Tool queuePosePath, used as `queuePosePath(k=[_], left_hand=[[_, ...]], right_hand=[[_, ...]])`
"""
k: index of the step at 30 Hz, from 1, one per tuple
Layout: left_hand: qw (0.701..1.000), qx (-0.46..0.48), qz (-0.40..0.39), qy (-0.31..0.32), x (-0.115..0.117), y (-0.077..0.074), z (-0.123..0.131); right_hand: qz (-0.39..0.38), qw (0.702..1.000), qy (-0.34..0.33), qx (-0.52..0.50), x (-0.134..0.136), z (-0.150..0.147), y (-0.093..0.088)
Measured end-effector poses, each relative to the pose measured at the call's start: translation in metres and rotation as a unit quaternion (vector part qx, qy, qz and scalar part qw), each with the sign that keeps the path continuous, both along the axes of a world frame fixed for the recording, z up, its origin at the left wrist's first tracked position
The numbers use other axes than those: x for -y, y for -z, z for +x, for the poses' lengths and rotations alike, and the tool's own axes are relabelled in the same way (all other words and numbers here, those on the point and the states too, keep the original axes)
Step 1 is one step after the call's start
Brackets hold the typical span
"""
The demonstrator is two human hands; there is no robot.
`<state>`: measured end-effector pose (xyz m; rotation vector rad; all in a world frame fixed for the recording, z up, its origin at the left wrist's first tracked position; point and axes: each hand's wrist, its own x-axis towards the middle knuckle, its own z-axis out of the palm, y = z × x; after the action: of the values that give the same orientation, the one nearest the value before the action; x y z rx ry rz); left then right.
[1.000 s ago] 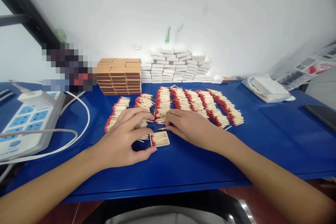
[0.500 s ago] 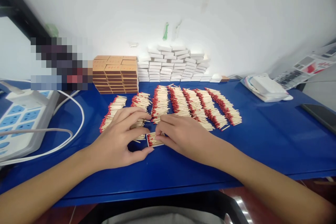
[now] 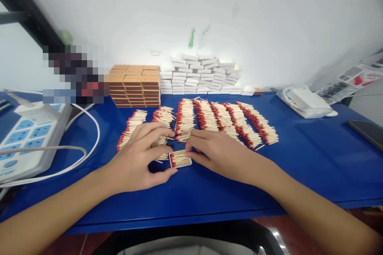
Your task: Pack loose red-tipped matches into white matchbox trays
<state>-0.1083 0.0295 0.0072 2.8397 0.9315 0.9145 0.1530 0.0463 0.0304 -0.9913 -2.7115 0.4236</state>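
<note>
A small white matchbox tray (image 3: 181,164) lies on the blue table, filled with red-headed matches (image 3: 178,158). My left hand (image 3: 136,157) curves around its left end, index finger at the far corner and thumb at the near one, steadying it between them. At the tray's right end is my right hand (image 3: 214,149), its thumb and fingers pinched together. Whether a match sits in that pinch is hidden. Beyond both hands, matches (image 3: 185,119) lie in several long slanted rows with red heads to the left. Parts of the nearer rows are covered by my hands.
Against the wall stand a block of brown matchboxes (image 3: 134,85) and a stack of white trays (image 3: 197,75). A power strip (image 3: 36,139) with white cables (image 3: 97,127) occupies the left. Plastic packets (image 3: 306,101) and a dark phone-like slab (image 3: 366,133) lie right.
My right hand has drawn slightly right, uncovering more of the matches in the tray. My left hand keeps its place at the tray's left end. The camera view has shifted a little.
</note>
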Motion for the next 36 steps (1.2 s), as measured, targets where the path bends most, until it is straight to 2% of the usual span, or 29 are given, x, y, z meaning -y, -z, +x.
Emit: queuePosePath(k=[9, 28, 36], left_hand=[[1.000, 0.000, 0.000, 0.003, 0.000, -0.001, -0.001], [1.000, -0.003, -0.003, 0.018, 0.002, -0.002, 0.001], [1.000, -0.002, -0.001, 0.014, 0.000, -0.001, -0.001]], right_hand=[[-0.009, 1.000, -0.010, -0.014, 0.002, -0.001, 0.004], [0.022, 0.998, -0.018, -0.057, 0.007, -0.009, 0.011], [0.016, 0.997, -0.016, -0.068, 0.010, -0.008, 0.009]])
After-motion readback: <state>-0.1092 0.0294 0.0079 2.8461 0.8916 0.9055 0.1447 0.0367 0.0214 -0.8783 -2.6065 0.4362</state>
